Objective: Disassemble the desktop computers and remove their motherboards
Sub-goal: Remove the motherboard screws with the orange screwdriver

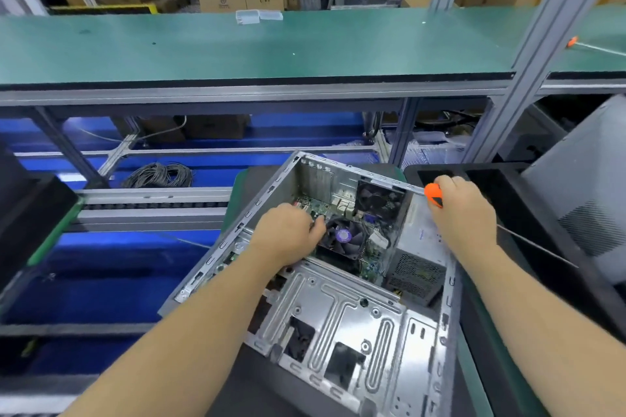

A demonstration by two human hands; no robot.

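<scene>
An open grey desktop case (342, 325) lies on its side in front of me, side panel off. Inside sit the green motherboard (315, 205), a black CPU fan (343, 235) with a purple hub, a rear case fan (379, 198) and a silver power supply (420, 257). My left hand (288, 234) reaches into the case, fingers curled down by the left edge of the CPU fan; what they hold is hidden. My right hand (462, 206) grips an orange-handled screwdriver (433, 195) over the case's right rim, its long shaft (538, 249) pointing right and toward me.
A black tray (508, 200) lies under my right hand, with a grey computer tower (589, 193) at the far right. A coil of black cable (157, 175) lies on the blue lower level. A green shelf (237, 44) spans above, carrying a second orange screwdriver (573, 41).
</scene>
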